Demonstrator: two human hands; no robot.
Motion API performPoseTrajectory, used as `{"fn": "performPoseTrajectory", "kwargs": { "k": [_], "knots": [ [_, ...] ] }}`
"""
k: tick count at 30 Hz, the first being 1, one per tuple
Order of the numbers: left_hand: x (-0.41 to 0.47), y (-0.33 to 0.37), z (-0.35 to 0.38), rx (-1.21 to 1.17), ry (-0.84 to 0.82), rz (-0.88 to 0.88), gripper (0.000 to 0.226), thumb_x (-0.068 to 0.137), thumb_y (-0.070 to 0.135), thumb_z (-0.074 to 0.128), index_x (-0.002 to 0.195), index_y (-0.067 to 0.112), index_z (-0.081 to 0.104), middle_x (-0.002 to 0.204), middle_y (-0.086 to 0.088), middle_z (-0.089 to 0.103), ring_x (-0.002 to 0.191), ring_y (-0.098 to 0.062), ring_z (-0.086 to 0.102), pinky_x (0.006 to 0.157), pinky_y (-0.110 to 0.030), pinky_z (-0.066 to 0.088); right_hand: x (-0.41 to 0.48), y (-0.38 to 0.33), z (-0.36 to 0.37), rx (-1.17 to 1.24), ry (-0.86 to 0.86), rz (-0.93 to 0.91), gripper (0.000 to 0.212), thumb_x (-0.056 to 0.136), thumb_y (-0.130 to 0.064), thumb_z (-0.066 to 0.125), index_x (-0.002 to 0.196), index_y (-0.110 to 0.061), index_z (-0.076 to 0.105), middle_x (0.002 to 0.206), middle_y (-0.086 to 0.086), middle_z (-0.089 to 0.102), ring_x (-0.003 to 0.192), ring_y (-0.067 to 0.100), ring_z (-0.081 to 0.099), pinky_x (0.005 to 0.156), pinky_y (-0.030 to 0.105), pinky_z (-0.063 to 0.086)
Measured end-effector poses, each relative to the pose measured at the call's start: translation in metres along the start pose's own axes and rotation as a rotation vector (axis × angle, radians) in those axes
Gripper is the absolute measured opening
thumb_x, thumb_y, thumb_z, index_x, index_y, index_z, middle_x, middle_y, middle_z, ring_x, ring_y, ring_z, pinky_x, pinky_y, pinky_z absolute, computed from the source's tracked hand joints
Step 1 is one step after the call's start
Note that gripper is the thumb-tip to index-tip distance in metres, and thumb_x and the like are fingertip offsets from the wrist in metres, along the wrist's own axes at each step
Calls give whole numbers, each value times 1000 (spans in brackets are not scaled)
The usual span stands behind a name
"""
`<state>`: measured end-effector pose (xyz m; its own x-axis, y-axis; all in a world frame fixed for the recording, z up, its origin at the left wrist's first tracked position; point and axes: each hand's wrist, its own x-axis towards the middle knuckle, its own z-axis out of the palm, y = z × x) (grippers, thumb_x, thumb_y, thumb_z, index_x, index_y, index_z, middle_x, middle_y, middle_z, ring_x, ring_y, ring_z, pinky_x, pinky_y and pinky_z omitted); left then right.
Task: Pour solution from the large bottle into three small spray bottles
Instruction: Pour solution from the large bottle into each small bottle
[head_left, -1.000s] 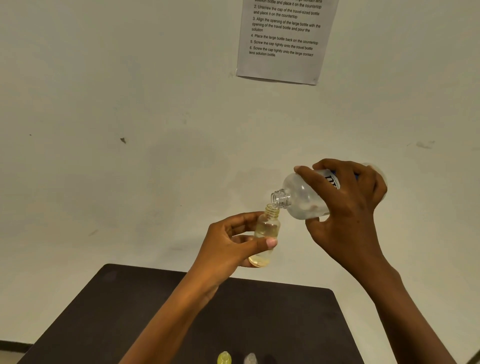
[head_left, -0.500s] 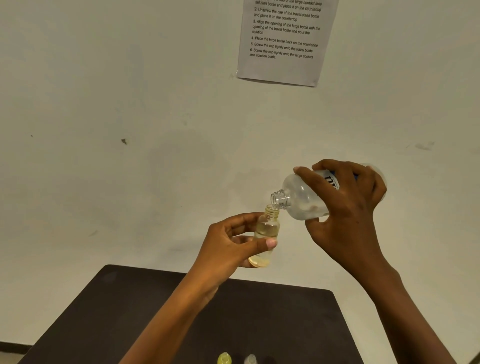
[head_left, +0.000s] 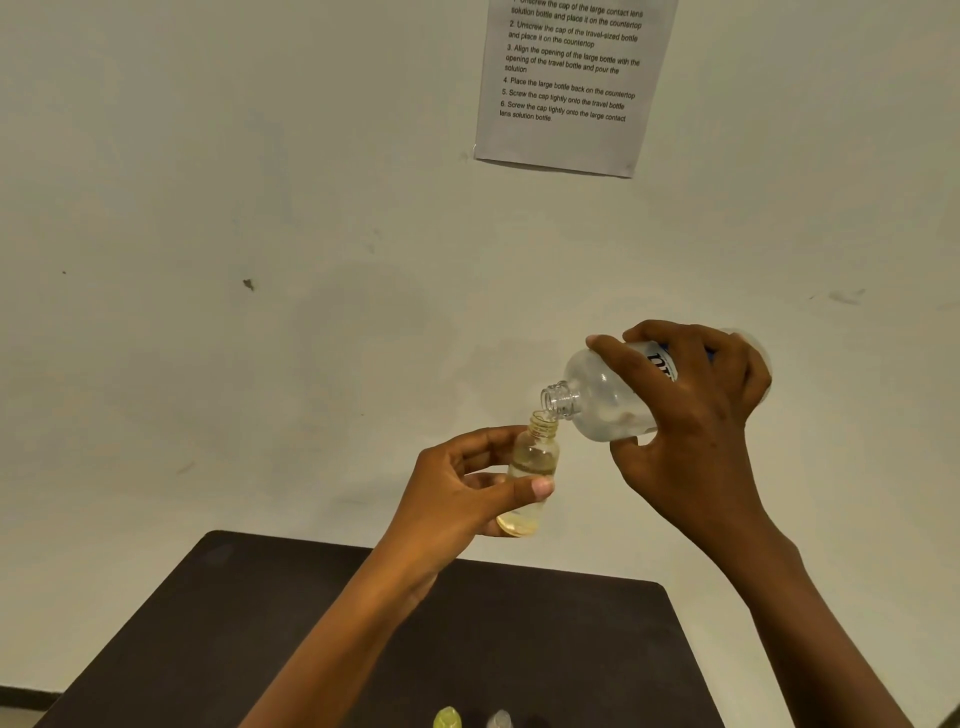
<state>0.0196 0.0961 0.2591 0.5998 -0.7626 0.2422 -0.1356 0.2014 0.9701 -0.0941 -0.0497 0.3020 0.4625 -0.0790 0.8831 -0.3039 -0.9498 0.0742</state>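
My left hand (head_left: 457, 486) grips a small clear yellowish bottle (head_left: 531, 470) with no cap, held upright and slightly tilted in the air above the table. My right hand (head_left: 691, 415) grips the large clear bottle (head_left: 602, 397), tipped on its side with its open neck just over the small bottle's mouth. Liquid fills a good part of the small bottle. The large bottle's rear half is hidden by my fingers.
A dark table (head_left: 260, 623) lies below the hands against a pale wall. Two small bottle tops, a yellow-green one (head_left: 448, 718) and a clear one (head_left: 500, 719), poke up at the bottom edge. A printed instruction sheet (head_left: 569, 83) hangs on the wall.
Hardly anything differs: both hands hold the same pouring pose, and the view has shifted down very slightly.
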Motion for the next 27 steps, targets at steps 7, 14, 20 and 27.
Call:
{"fn": "performPoseTrajectory", "kwargs": {
  "k": [7, 14, 20, 27],
  "knots": [
    [0, -1, -1, -3, -4, 6, 42, 70, 15, 75, 109, 28, 63, 108, 4, 69, 95, -16, 68, 72, -36, 60, 1, 0, 1, -1, 1, -4, 77, 56, -3, 76, 122, -30, 46, 119, 10, 52, 114, 29, 32, 92, 54, 29],
    [1, -2, 0, 2, -3, 3, 44, 70, 15, 75, 111, 25, 63, 109, 2, 68, 96, -17, 67, 72, -36, 60, 0, 1, 2, -19, -10, -4, 75, 57, -4, 72, 122, -31, 47, 119, 8, 51, 114, 28, 32, 93, 54, 30],
    [2, -2, 0, -6, -1, 9, 40, 69, 17, 76, 104, 32, 64, 106, 6, 69, 93, -14, 68, 70, -35, 60, 0, 2, 1, -24, -8, 1, 76, 56, -3, 73, 122, -31, 46, 119, 8, 51, 115, 28, 32, 94, 53, 28],
    [2, -2, -1, -13, -3, 8, 41, 69, 16, 76, 104, 32, 64, 105, 7, 69, 93, -13, 68, 70, -34, 60, -1, 2, 3, -17, -10, -1, 78, 56, -4, 76, 123, -31, 45, 120, 8, 51, 115, 28, 32, 94, 53, 29]
  ]
}}
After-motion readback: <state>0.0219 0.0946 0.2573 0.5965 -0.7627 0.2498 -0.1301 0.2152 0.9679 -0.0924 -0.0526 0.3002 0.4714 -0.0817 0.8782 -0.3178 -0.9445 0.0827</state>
